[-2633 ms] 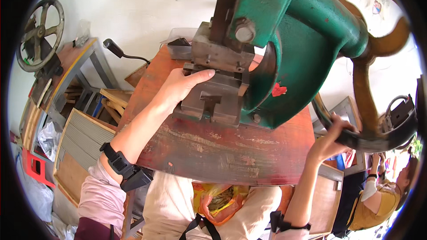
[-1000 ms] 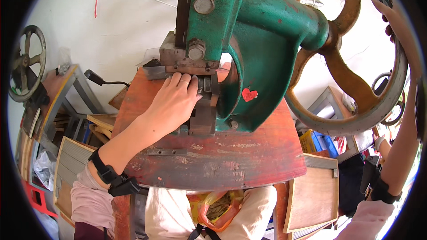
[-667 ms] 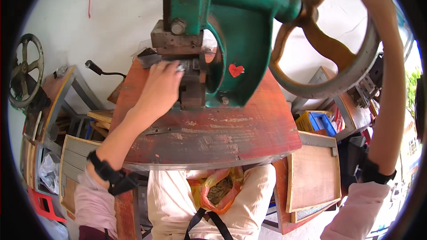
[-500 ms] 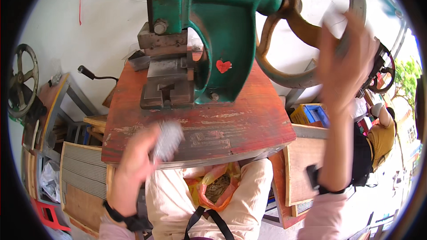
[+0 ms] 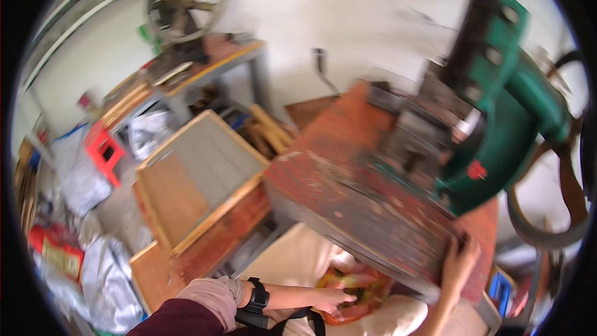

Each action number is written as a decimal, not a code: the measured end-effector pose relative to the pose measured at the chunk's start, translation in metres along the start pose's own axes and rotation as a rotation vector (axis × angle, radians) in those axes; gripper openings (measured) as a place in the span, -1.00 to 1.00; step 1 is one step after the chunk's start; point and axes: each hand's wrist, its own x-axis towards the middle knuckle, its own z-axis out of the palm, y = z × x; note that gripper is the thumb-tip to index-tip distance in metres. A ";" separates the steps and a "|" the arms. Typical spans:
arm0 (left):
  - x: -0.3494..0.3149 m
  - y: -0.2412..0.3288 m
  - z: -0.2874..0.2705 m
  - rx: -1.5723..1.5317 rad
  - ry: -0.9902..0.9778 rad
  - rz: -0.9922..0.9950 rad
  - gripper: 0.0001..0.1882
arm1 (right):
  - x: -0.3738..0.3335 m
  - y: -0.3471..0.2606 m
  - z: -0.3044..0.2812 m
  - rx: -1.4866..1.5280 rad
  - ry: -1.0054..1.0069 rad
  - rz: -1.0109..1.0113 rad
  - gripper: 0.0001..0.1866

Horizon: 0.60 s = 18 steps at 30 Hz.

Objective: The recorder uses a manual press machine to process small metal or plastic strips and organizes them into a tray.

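Note:
My left hand (image 5: 333, 300) reaches over my lap to an open yellow and red plastic bag (image 5: 373, 283). Its fingertips are at the bag's mouth, where small dark pieces show; blur hides whether they pinch anything. My right hand (image 5: 461, 261) lies at the near right edge of the worn red wooden table (image 5: 348, 205), fingers stretched on the top with nothing seen in them. Beyond it stands a green hand press (image 5: 516, 130) with a red heart sticker (image 5: 476, 170). A grey metal die block (image 5: 407, 140) sits beneath its ram.
Left of the table lies a wood-framed tray (image 5: 177, 202), partly covered with rows of grey strips. Behind it, another handwheel (image 5: 186, 3) stands on a bench. A red stool (image 5: 102, 149) and silvery sacks (image 5: 109, 280) are at far left. The press's large wheel (image 5: 547, 233) hangs at right.
The view has swung left. My left hand has gone from the table front, where it held a blurred grey bundle, down to the bag. My right hand has dropped from the wheel to the table edge.

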 end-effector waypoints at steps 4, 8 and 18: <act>-0.063 0.040 -0.053 0.408 -0.274 0.664 -0.68 | -0.004 -0.004 -0.011 0.092 -0.012 0.001 -0.74; -0.187 0.091 -0.127 0.751 0.734 1.023 -0.77 | -0.001 -0.040 -0.019 0.008 -0.030 -0.028 -0.62; -0.298 0.109 -0.419 1.208 1.737 0.896 -0.72 | 0.005 -0.036 -0.013 0.015 -0.050 0.028 -0.62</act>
